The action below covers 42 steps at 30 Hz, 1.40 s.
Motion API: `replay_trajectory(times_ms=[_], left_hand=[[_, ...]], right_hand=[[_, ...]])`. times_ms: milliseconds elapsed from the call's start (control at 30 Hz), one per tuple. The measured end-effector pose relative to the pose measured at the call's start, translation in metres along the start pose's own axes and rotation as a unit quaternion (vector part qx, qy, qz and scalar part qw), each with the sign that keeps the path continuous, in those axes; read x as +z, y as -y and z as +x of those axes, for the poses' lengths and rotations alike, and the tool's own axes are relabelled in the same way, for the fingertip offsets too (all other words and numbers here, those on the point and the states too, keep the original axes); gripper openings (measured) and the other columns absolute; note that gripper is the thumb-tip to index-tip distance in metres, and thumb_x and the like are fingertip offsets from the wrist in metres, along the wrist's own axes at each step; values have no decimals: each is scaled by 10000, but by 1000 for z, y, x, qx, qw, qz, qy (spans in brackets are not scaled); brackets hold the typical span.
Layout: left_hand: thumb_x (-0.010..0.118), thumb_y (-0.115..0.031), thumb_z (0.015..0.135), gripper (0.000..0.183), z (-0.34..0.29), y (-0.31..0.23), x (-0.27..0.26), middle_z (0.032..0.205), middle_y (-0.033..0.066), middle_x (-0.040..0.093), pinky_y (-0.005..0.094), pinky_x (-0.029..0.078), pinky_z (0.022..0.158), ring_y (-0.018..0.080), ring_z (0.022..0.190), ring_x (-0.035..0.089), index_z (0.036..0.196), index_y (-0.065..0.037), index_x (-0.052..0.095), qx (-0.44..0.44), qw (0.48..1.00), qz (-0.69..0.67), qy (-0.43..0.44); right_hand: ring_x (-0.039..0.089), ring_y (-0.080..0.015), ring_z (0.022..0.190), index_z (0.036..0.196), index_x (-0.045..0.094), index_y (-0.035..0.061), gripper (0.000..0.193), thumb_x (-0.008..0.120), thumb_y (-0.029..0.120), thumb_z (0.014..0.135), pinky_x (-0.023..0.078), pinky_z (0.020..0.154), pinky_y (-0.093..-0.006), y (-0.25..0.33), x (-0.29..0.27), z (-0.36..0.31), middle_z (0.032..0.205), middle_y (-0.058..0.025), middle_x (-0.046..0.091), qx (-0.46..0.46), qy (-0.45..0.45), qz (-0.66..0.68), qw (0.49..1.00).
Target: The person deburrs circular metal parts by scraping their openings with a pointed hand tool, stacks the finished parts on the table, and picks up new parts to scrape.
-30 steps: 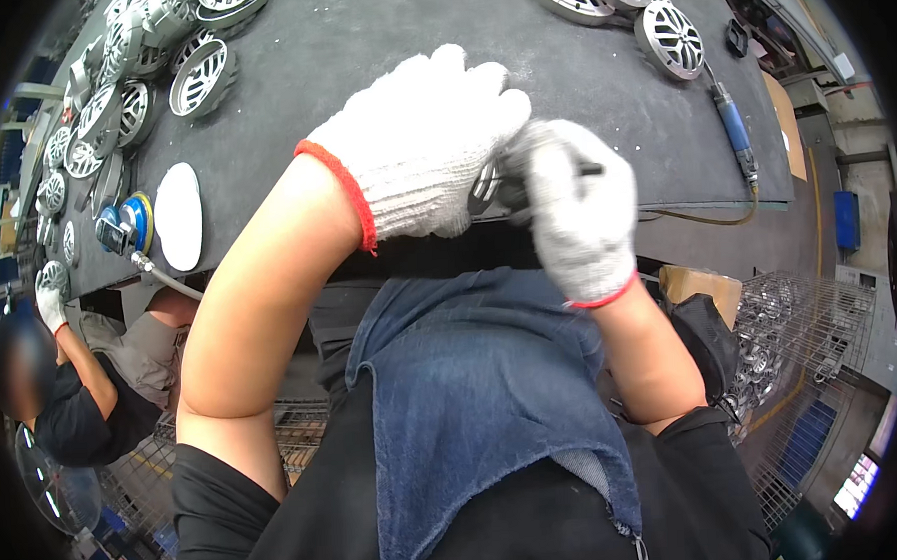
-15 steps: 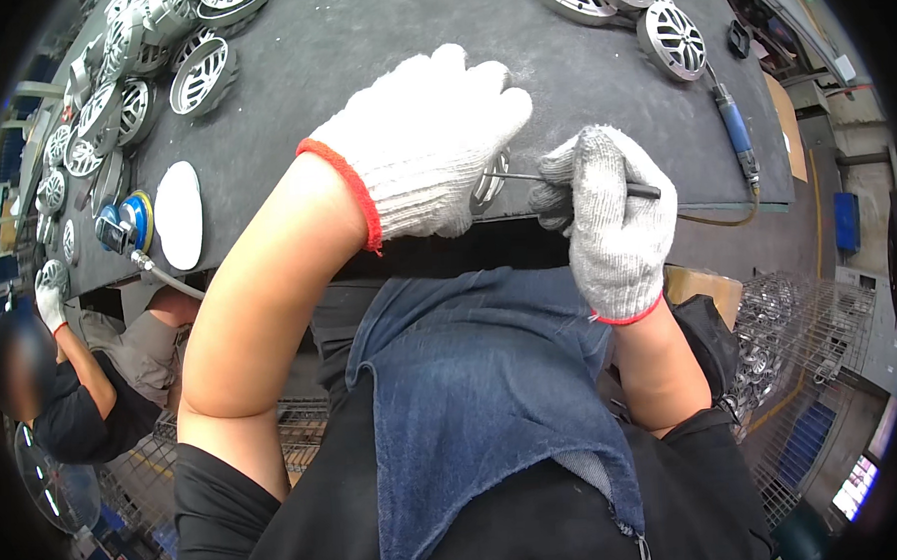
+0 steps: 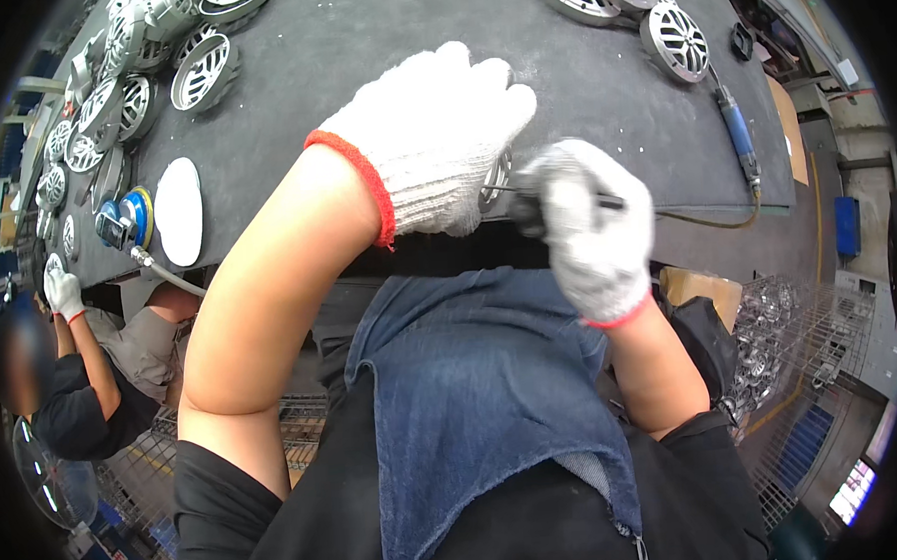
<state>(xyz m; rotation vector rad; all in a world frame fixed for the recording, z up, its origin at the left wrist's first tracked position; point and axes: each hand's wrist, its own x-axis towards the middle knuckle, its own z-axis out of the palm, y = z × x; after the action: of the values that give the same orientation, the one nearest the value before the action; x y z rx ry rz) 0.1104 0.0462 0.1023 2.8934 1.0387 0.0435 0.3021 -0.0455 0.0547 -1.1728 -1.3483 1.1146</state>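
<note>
My left hand [image 3: 437, 140], in a white knit glove with a red cuff, is closed around a round slotted metal part [image 3: 498, 176] at the table's near edge. The glove hides most of that part; only a slotted strip of its face shows. My right hand [image 3: 598, 228], gloved too and smeared by motion, grips a thin rod-like tool with a dark handle [image 3: 610, 202]. The tool's slim tip reaches the visible face of the part. Whether it touches the metal or goes into a slot I cannot tell.
Similar slotted metal parts [image 3: 201, 76] pile up at the far left, and several more [image 3: 675, 42] lie far right. A round sander [image 3: 138, 218] and a white oval pad [image 3: 178, 214] sit left. A blue handheld tool [image 3: 735, 127] lies right. Another person's gloved hand [image 3: 65, 295] is at left.
My right hand has moved left with the tool, bringing it closer to the part. My left hand has shifted slightly right, still around the part. The other person's hands have come together.
</note>
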Motion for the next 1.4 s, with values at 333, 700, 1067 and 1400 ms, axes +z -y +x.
replay_trajectory(times_ms=[333, 700, 1067, 1400], left_hand=[[900, -175, 711, 576, 2, -1, 5, 1252, 185, 671, 500, 624, 976, 404, 1136, 678, 1219, -47, 661, -10, 1000, -4, 12], [1032, -293, 623, 963, -56, 30, 42, 1757, 166, 458, 523, 566, 1191, 465, 1454, 632, 1476, -143, 611, -150, 952, -266, -27], [951, -338, 911, 737, -62, 33, 74, 1430, 197, 699, 409, 572, 1127, 249, 1324, 677, 1455, 36, 624, -309, 771, -526, -184], [794, -252, 1062, 593, -33, 26, 81, 1417, 210, 725, 388, 648, 1031, 246, 1235, 738, 1520, 69, 597, -323, 685, -643, -115]], right_hand=[[738, -161, 727, 1054, 768, -58, 252, 698, 166, 1146, 583, 663, -281, 18, -9, 5, 872, -84, 788, -67, 76, -116, 988], [744, -138, 769, 1191, 747, -48, 301, 559, 186, 1207, 574, 700, -266, 3, -42, -22, 933, -117, 810, 20, -68, 65, 995], [780, -289, 1088, 1160, 807, -44, 253, 638, -67, 973, 633, 959, -374, -17, -17, -40, 1209, -228, 793, -99, 82, -23, 991], [792, -353, 988, 1101, 822, 22, 251, 670, 198, 1005, 631, 888, -430, -23, -24, -44, 1088, -199, 808, -148, 90, -64, 983]])
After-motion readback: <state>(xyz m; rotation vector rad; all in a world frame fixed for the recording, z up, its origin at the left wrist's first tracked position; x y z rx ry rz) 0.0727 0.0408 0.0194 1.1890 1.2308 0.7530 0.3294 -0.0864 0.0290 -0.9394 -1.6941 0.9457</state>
